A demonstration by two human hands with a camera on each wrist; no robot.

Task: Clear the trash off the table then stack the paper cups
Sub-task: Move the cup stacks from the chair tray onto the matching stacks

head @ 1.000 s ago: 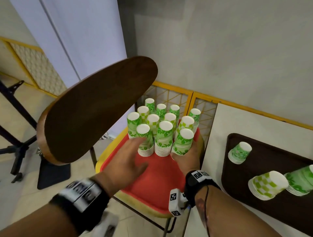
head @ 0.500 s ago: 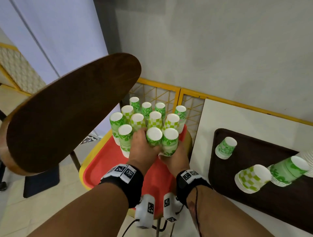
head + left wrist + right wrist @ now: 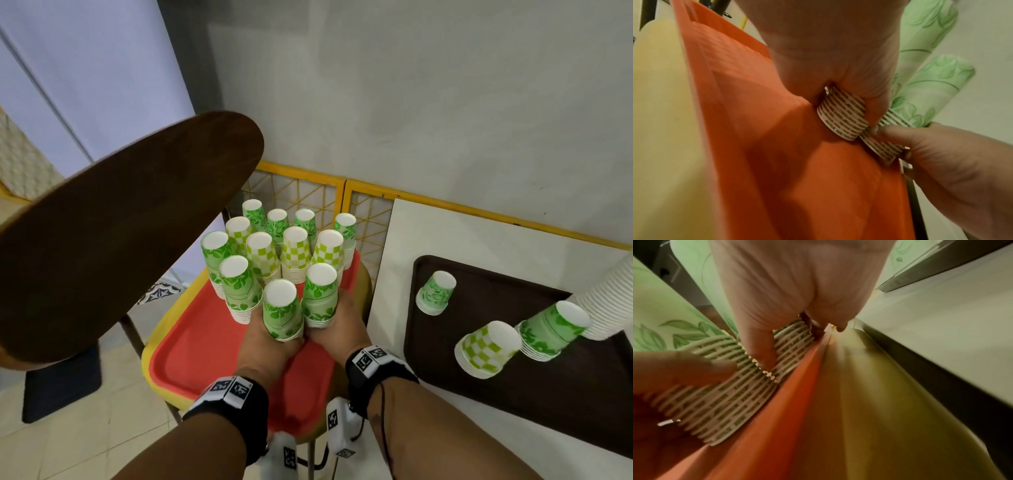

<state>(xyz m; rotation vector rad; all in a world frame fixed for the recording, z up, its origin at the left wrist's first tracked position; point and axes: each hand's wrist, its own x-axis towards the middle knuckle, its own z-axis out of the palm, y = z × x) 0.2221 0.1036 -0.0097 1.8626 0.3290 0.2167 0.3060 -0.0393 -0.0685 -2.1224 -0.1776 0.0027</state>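
Note:
Several upside-down stacks of green-printed paper cups stand bunched at the far end of a red tray (image 3: 198, 335) on a chair seat. My left hand (image 3: 263, 339) grips the base of the nearest leaf-print stack (image 3: 282, 308). In the left wrist view its fingers curl round that stack's ribbed rims (image 3: 842, 116). Beside it my right hand (image 3: 339, 329) grips the neighbouring leaf-print stack (image 3: 320, 294). Its thumb presses on the rims (image 3: 793, 340) at the tray's right edge. Both stacks touch each other. My fingertips are hidden behind the cups in the head view.
The chair's dark wooden backrest (image 3: 120, 233) leans in from the left. To the right a white table holds a dark brown tray (image 3: 513, 394) with cup stacks (image 3: 436, 291), (image 3: 486, 346), (image 3: 551, 329) and a long white stack (image 3: 613, 298). A yellow lattice fence (image 3: 342, 192) stands behind.
My left hand came in from open on the tray and closed round the front stack. My right hand closed on the stack beside it. Both stacks now lean towards me.

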